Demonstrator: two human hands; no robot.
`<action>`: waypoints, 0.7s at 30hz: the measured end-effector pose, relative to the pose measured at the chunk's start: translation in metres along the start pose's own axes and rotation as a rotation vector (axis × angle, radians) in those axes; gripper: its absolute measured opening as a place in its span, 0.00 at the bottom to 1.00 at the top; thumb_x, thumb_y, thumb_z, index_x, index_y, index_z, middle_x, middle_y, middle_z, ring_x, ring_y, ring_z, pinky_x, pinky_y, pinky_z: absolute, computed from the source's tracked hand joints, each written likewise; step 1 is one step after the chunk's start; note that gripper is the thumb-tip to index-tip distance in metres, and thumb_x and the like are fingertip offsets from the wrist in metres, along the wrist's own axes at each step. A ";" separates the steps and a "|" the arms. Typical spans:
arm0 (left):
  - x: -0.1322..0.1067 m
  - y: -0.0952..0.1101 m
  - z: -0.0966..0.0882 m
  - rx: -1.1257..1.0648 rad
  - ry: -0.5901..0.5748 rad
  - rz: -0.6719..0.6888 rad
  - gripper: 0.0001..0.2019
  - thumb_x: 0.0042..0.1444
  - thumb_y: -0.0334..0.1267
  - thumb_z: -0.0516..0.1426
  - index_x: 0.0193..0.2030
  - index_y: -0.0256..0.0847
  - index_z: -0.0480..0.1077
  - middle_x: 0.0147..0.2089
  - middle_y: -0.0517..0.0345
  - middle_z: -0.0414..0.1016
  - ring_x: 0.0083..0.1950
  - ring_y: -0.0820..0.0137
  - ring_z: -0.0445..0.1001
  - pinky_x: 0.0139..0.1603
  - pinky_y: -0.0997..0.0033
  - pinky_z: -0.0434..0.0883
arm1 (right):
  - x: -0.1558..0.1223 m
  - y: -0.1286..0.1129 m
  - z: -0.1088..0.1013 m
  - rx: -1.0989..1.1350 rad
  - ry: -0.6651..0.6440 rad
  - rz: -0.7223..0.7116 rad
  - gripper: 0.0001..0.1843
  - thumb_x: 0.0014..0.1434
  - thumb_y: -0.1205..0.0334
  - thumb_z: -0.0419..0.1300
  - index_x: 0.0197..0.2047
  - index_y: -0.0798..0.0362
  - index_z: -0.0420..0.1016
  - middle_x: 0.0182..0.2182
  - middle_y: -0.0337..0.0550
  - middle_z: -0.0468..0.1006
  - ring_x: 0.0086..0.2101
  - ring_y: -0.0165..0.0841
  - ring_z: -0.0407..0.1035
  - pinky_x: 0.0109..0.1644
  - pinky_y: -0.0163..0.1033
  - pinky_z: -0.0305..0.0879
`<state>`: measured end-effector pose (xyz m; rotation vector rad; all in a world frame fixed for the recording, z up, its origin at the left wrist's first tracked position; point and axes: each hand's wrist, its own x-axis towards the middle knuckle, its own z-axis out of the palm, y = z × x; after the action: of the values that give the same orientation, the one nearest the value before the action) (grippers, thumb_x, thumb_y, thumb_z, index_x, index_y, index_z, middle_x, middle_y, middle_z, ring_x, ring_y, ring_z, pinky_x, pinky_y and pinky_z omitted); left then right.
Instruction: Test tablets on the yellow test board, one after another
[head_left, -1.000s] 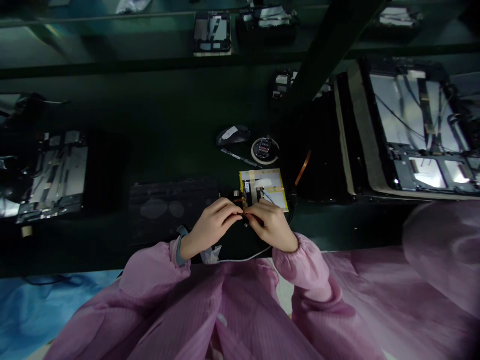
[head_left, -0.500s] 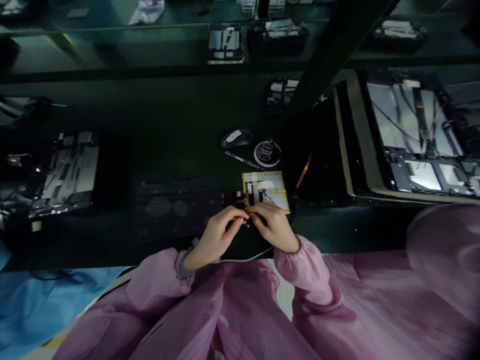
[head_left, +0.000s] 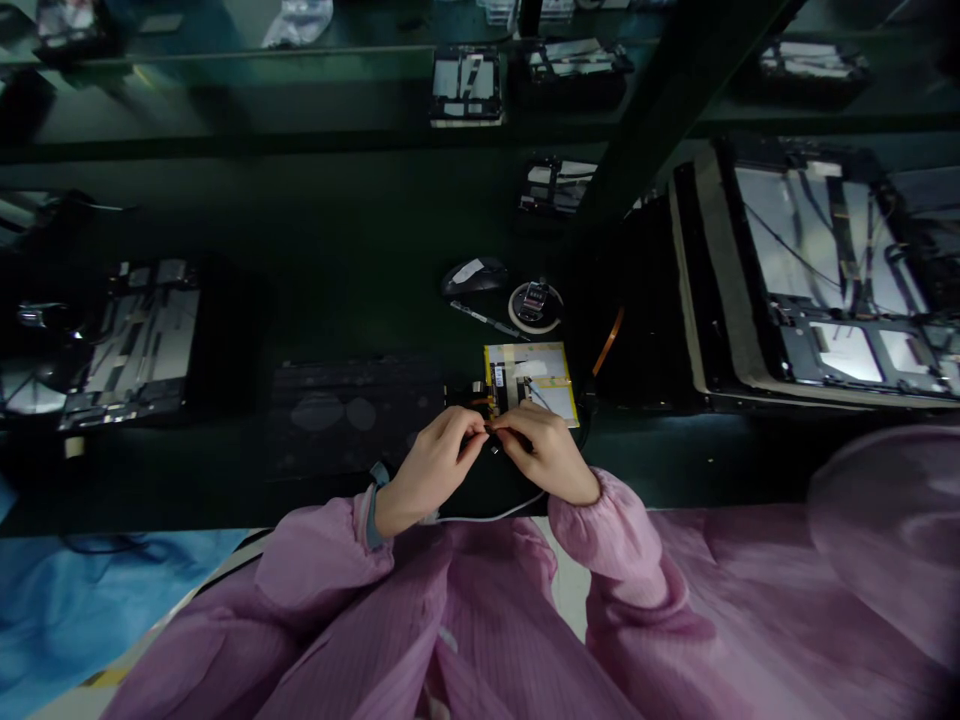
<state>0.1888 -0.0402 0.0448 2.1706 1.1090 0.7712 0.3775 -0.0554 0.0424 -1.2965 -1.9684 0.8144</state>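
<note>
My left hand [head_left: 427,468] and my right hand [head_left: 546,452] meet fingertip to fingertip over the near edge of a small opened device [head_left: 534,380] with yellow tape and a pale battery face. Both hands pinch a tiny part where they meet, too small to name. The device lies on a dark mat [head_left: 487,480] at the bench's front. Pink sleeves cover both my arms.
A black mouse [head_left: 472,276], a tape roll [head_left: 534,305] and a thin tool [head_left: 484,319] lie behind the device. A large opened panel [head_left: 825,270] fills the right side. Another opened unit [head_left: 131,345] sits at left. A dark keyboard-like slab [head_left: 352,410] lies left of my hands.
My left hand has shifted slightly left and back toward the right hand; the pinch stays over the device's near edge. The view has drifted a little.
</note>
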 end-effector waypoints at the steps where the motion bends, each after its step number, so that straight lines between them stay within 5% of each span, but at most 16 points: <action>1: 0.000 0.000 0.000 0.016 -0.002 0.004 0.05 0.62 0.29 0.55 0.41 0.41 0.63 0.37 0.60 0.71 0.38 0.73 0.73 0.40 0.73 0.71 | 0.000 0.000 0.000 -0.003 -0.001 -0.003 0.09 0.63 0.70 0.54 0.39 0.51 0.75 0.31 0.42 0.78 0.34 0.34 0.68 0.38 0.38 0.63; 21: 0.002 0.001 0.001 0.051 -0.025 0.030 0.05 0.61 0.28 0.54 0.39 0.42 0.61 0.35 0.60 0.69 0.36 0.73 0.71 0.39 0.73 0.70 | 0.000 -0.001 -0.001 -0.026 -0.011 -0.023 0.09 0.60 0.73 0.55 0.37 0.53 0.75 0.28 0.41 0.75 0.32 0.33 0.65 0.35 0.36 0.61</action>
<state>0.1906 -0.0388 0.0454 2.2378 1.0963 0.7348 0.3776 -0.0562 0.0441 -1.2840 -2.0051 0.7893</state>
